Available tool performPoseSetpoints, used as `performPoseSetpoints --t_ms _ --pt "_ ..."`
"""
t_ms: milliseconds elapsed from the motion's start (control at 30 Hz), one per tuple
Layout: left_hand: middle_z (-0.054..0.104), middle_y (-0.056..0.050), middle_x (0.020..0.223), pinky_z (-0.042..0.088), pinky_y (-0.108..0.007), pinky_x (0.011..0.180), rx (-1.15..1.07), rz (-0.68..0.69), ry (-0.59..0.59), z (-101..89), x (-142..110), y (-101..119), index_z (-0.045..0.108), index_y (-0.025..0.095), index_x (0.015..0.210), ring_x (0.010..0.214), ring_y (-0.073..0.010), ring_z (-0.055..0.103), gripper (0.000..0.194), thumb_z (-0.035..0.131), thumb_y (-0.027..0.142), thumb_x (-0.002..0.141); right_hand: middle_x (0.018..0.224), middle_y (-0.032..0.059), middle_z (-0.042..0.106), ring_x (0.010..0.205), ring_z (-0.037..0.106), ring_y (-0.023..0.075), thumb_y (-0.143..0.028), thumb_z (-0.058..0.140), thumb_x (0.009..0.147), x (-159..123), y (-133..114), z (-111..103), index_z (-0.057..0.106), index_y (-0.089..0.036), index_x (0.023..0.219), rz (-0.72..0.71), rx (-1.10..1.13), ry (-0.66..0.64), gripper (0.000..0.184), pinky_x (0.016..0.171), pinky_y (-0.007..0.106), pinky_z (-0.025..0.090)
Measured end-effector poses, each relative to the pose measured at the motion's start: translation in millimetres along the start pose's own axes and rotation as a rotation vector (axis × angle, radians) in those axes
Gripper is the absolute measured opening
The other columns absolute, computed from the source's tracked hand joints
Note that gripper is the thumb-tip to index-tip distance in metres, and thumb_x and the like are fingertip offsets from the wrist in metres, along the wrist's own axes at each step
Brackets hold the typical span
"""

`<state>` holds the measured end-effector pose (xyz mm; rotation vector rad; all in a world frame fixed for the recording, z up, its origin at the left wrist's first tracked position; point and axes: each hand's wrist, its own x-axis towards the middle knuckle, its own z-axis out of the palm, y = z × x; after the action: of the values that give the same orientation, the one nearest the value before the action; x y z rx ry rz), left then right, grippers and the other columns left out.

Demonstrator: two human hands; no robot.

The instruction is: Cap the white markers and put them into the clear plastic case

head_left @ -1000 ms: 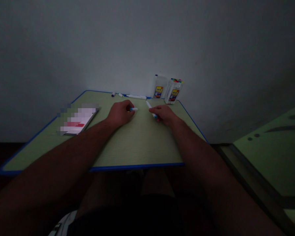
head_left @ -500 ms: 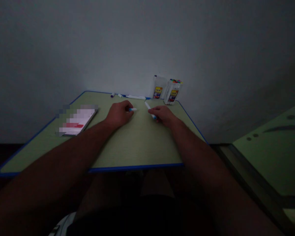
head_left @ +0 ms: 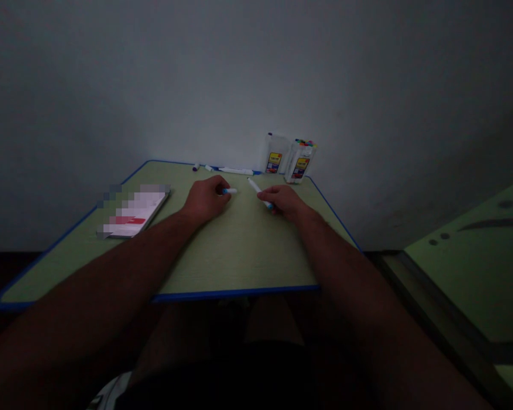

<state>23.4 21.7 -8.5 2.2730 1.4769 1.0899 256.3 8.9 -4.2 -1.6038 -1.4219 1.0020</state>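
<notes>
Over the middle of the table, my left hand (head_left: 207, 198) is closed, its fingertips pinching a small white marker cap (head_left: 231, 191) with a blue end. To its right, the fingers of my right hand (head_left: 283, 200) grip a white marker (head_left: 255, 186) whose narrow tip points up and to the left. A bit of blue shows at the marker's near end, by the fingers. Cap and marker are apart, with a short gap between them.
The green table (head_left: 239, 256) has a blue edge. A phone or tablet (head_left: 141, 213) lies on the left. Along the back are a loose cap (head_left: 195, 167), another cap (head_left: 208, 168) and a marker (head_left: 237, 171). A clear case (head_left: 274, 155) stands beside a case of markers (head_left: 300, 162).
The marker in my right hand has swung slightly, its tip now a little further left. My left hand keeps its pinch on the cap, nearly still.
</notes>
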Motion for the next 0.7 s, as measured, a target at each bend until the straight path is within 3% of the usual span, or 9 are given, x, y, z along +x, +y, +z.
performPoseSetpoints --t_ms 267,533,700 --pt "0.066 -0.003 0.077 0.043 -0.033 0.071 -0.149 -0.164 0.035 -5.1 6 -6 0.069 0.021 0.086 0.072 -0.0189 0.057 0.015 0.072 0.023 0.071 0.067 0.0006 0.060 0.050 0.046 0.0077 -0.031 0.079 0.075 4 4 -4 0.072 -0.014 0.080 -0.023 -0.052 0.032 0.019 0.040 0.020 0.037" --pt "0.061 0.000 0.071 0.040 -0.030 0.061 -0.309 -0.316 0.048 -8.1 9 -13 0.069 0.021 0.084 0.064 -0.0154 0.052 0.016 0.072 0.021 0.068 0.058 -0.0032 0.054 0.048 0.045 0.0080 -0.028 0.075 0.073 4 5 -9 0.071 -0.015 0.076 -0.059 -0.039 0.037 0.015 0.043 0.021 0.035" --pt "0.060 0.001 0.069 0.040 -0.029 0.056 -0.430 -0.370 0.049 -7.9 8 -11 0.070 0.019 0.084 0.059 -0.0136 0.051 0.019 0.073 0.020 0.065 0.055 -0.0029 0.054 0.047 0.046 0.0085 -0.023 0.069 0.075 -3 -1 -10 0.067 -0.015 0.070 -0.090 -0.018 -0.025 0.010 0.043 0.021 0.036"
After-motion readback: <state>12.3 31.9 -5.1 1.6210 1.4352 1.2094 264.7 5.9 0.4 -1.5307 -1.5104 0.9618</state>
